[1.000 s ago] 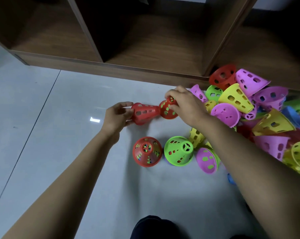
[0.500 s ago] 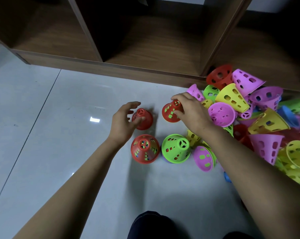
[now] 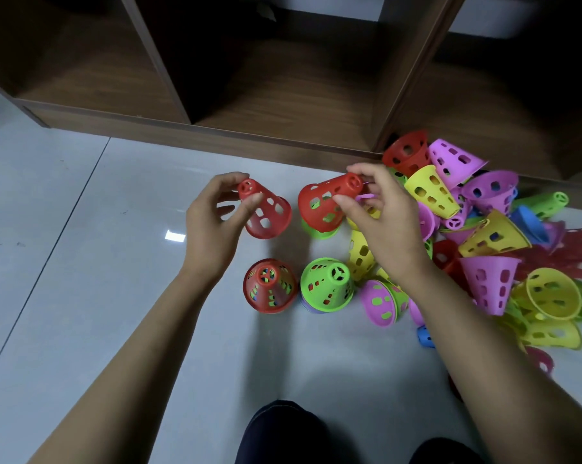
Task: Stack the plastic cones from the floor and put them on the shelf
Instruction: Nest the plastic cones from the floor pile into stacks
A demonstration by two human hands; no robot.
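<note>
bare forearms [image 3: 122,356] — dark trousers [image 3: 282,433] on the knees.

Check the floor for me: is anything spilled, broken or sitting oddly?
Nothing is plainly broken. The loose cones lie tumbled in a heap at the right, against the shelf base, unlike the red stack and green stack, which stand upright. A flat red piece at the far right looks splayed; I cannot tell what it is.

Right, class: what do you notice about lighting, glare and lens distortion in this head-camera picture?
Head view: dim, the shelf compartments almost black; a bright glare patch on the floor left of the left hand; soft-edged shadows lower down; the wide lens slightly bows the shelf's edge.
</note>
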